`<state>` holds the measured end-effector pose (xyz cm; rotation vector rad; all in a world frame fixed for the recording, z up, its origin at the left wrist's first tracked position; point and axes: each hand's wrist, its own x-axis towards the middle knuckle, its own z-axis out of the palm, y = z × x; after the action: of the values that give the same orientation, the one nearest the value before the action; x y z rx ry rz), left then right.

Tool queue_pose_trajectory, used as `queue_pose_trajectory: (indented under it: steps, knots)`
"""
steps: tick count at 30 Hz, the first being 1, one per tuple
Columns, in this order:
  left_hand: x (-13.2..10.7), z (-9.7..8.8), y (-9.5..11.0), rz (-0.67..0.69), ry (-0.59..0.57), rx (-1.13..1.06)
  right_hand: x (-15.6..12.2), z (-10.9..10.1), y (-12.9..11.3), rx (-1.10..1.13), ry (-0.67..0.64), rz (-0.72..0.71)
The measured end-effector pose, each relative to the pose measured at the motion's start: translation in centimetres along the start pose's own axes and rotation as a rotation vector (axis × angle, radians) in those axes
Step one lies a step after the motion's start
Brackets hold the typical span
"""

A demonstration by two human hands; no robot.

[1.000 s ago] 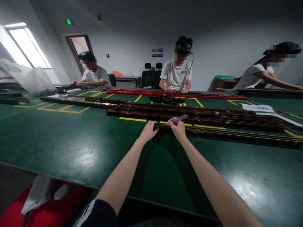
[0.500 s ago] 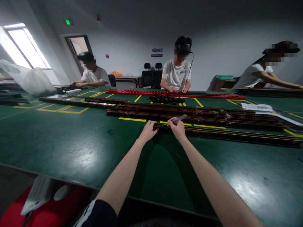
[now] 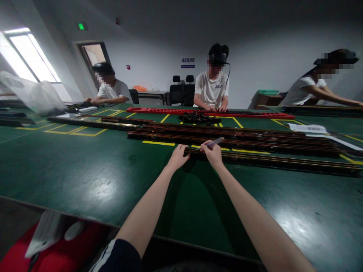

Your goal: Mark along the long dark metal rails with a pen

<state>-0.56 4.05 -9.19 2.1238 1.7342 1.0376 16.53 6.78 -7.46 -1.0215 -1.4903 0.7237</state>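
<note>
Pinching a pen-like tool (image 3: 216, 142) between its fingers, the right hand (image 3: 212, 152) angles the tip down toward a long dark strip (image 3: 278, 162) on the green bench (image 3: 70, 162). Near it, the left hand (image 3: 178, 156) has its fingers clasped on the strip's left end. Behind lie similar strips (image 3: 255, 138) and a black pile (image 3: 198, 118).

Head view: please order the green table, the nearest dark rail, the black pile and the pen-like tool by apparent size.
1. Green table
2. Nearest dark rail
3. Black pile
4. Pen-like tool, partly hidden by the right hand
</note>
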Motion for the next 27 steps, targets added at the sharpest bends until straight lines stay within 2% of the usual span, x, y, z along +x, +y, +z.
queue_pose_trajectory:
  steps: [18, 27]
  knots:
    - [-0.37, -0.37, 0.60, -0.001, -0.012, 0.007, 0.01, -0.43, -0.06, 0.002, 0.103, -0.007]
    - [-0.28, -0.22, 0.31, 0.007, -0.002, 0.033, -0.26, -0.31, -0.47, -0.029, 0.048, -0.026]
